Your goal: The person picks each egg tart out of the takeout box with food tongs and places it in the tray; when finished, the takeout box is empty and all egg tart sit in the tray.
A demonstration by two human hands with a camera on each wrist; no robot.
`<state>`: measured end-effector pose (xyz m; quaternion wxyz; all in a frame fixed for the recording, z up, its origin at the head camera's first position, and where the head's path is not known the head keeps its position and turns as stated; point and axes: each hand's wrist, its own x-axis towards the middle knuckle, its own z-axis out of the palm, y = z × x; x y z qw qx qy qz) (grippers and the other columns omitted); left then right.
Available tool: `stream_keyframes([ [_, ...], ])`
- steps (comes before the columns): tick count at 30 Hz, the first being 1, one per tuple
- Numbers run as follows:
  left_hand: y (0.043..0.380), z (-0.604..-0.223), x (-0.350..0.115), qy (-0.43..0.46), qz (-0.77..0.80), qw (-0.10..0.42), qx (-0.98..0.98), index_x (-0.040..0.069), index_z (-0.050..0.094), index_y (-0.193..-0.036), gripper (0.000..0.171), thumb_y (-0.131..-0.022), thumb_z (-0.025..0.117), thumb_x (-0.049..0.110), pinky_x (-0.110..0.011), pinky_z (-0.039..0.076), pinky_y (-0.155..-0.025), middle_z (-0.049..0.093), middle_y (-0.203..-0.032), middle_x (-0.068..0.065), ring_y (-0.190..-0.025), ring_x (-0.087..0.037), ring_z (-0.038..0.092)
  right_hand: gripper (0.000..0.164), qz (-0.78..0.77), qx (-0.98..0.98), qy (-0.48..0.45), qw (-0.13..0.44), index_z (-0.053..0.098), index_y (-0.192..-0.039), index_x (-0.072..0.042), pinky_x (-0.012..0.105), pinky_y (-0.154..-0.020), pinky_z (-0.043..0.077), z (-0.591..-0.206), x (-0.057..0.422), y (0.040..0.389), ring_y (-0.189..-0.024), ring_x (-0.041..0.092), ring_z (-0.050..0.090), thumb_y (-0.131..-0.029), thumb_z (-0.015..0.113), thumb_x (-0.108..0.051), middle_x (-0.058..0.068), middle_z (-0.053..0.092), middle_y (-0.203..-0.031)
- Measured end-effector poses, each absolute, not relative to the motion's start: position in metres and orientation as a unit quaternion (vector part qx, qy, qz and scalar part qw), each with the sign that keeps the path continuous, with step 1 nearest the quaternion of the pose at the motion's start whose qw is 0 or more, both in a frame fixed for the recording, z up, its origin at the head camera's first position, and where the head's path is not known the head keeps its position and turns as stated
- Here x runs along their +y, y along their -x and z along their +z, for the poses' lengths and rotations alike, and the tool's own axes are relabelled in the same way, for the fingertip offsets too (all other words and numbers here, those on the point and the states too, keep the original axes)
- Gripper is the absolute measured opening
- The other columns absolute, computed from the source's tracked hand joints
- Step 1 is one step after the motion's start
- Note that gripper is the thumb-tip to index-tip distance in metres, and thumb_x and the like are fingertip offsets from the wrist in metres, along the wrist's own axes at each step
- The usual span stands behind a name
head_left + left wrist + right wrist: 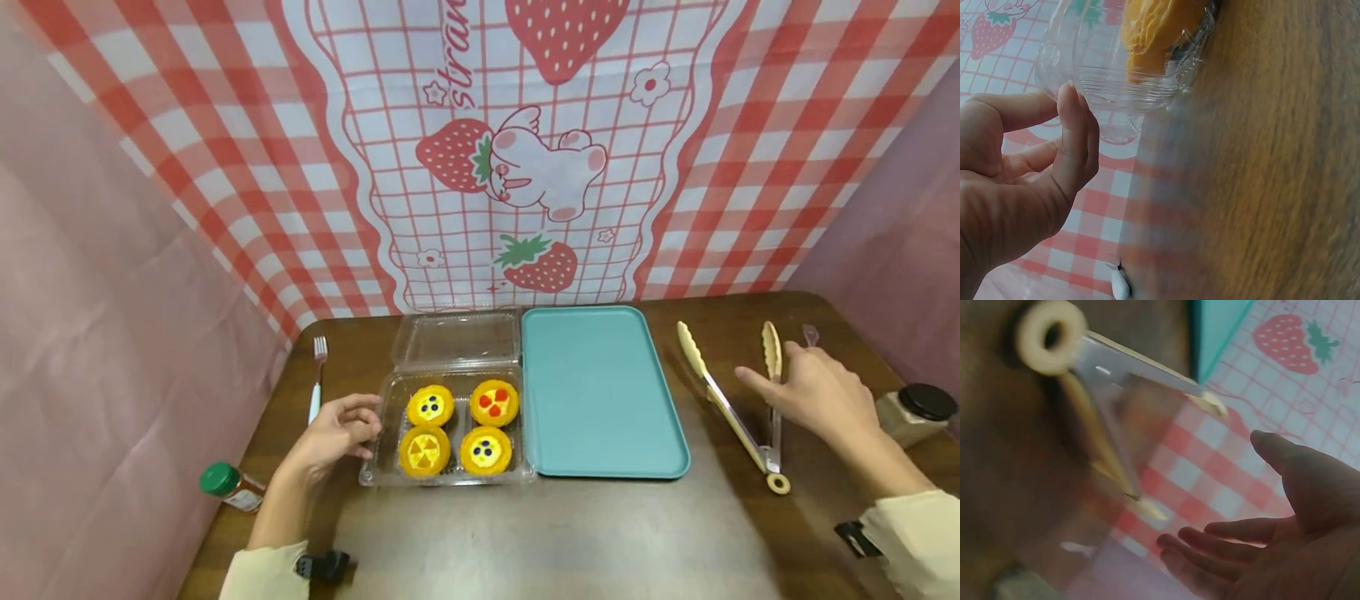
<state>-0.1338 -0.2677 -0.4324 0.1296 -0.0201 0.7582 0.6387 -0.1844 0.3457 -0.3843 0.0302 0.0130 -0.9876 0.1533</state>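
My left hand (341,429) is beside a clear plastic clamshell box (457,482), fingertips right at its left edge, fingers loosely bent. The box lies with its lid (457,340) folded back. Inside sit several egg tarts: one with red pieces (494,403), one with yellow wedges (424,452), and others with dark blue berries (486,451). In the left wrist view the fingertips overlap the box wall (1122,90). My right hand (828,396) hovers over the right arm of metal tongs (731,417) with cream tips, thumb and fingers spread, holding nothing. The tongs lie spread apart.
A teal tray (600,392) lies between the box and the tongs. A fork (317,379) and a green-capped bottle (232,487) are at the left. A black-lidded jar (918,412) stands at the right edge. A strawberry-print cloth (517,167) hangs behind the table.
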Motion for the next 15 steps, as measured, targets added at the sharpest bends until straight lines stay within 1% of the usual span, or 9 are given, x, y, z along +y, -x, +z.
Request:
stream_keyframes([
  [2, 0.132, -0.435, -0.268, 0.021, 0.640, 0.130, 0.757, -0.016, 0.040, -0.137, 0.048, -0.092, 0.057, -0.010, -0.033, 0.058, -0.057, 0.057, -0.090, -0.012, -0.075, -0.015, 0.058, 0.071, 0.160, -0.987, 0.001, -0.010, 0.051, -0.088, 0.003, 0.049, -0.044, 0.040, -0.392, 0.348, 0.183, -0.062, 0.040, 0.056, -0.086, 0.060, -0.068, 0.018, 0.055, -0.073],
  [5, 0.131, -0.436, -0.268, 0.017, 0.642, 0.130, 0.756, -0.015, 0.041, -0.137, 0.048, -0.092, 0.057, -0.009, -0.034, 0.059, -0.058, 0.057, -0.090, -0.012, -0.076, -0.016, 0.059, 0.077, 0.165, -0.984, 0.030, -0.066, 0.050, -0.084, 0.001, 0.046, -0.045, 0.041, -0.402, 0.347, 0.180, -0.064, 0.037, 0.055, -0.083, 0.056, -0.075, 0.018, 0.055, -0.074],
  [6, 0.131, -0.436, -0.268, 0.017, 0.642, 0.130, 0.755, -0.015, 0.041, -0.136, 0.048, -0.092, 0.057, -0.009, -0.034, 0.059, -0.058, 0.057, -0.090, -0.012, -0.077, -0.016, 0.059, 0.080, 0.166, -0.982, 0.037, -0.078, 0.051, -0.085, 0.002, 0.046, -0.045, 0.041, -0.405, 0.346, 0.179, -0.065, 0.037, 0.055, -0.082, 0.056, -0.077, 0.020, 0.055, -0.075],
  [9, 0.131, -0.435, -0.270, 0.023, 0.643, 0.130, 0.754, -0.015, 0.042, -0.136, 0.048, -0.091, 0.058, -0.009, -0.033, 0.058, -0.057, 0.057, -0.090, -0.012, -0.076, -0.016, 0.059, 0.095, 0.167, -0.979, 0.056, -0.100, 0.050, -0.096, 0.012, 0.048, -0.047, 0.043, -0.414, 0.339, 0.179, -0.066, 0.038, 0.056, -0.078, 0.058, -0.081, 0.027, 0.055, -0.079],
  [10, 0.131, -0.435, -0.270, 0.024, 0.643, 0.130, 0.754, -0.015, 0.042, -0.136, 0.048, -0.091, 0.058, -0.009, -0.033, 0.058, -0.057, 0.058, -0.090, -0.012, -0.076, -0.016, 0.059, 0.102, 0.166, -0.979, 0.061, -0.100, 0.048, -0.103, 0.016, 0.050, -0.047, 0.044, -0.416, 0.337, 0.179, -0.066, 0.040, 0.056, -0.076, 0.059, -0.082, 0.030, 0.055, -0.082],
  [12, 0.131, -0.435, -0.272, 0.025, 0.644, 0.130, 0.753, -0.015, 0.042, -0.136, 0.048, -0.092, 0.058, -0.008, -0.033, 0.058, -0.058, 0.058, -0.090, -0.012, -0.076, -0.015, 0.058, 0.115, 0.161, -0.980, 0.073, -0.089, 0.041, -0.115, 0.022, 0.051, -0.047, 0.044, -0.422, 0.332, 0.179, -0.065, 0.041, 0.057, -0.072, 0.062, -0.083, 0.036, 0.054, -0.088],
  [15, 0.131, -0.436, -0.273, 0.022, 0.646, 0.130, 0.752, -0.014, 0.042, -0.137, 0.048, -0.092, 0.059, -0.007, -0.033, 0.059, -0.058, 0.058, -0.091, -0.012, -0.076, -0.016, 0.058, 0.125, 0.159, -0.981, 0.090, -0.067, 0.032, -0.123, 0.026, 0.053, -0.047, 0.044, -0.428, 0.327, 0.179, -0.065, 0.045, 0.056, -0.068, 0.067, -0.082, 0.039, 0.050, -0.093],
])
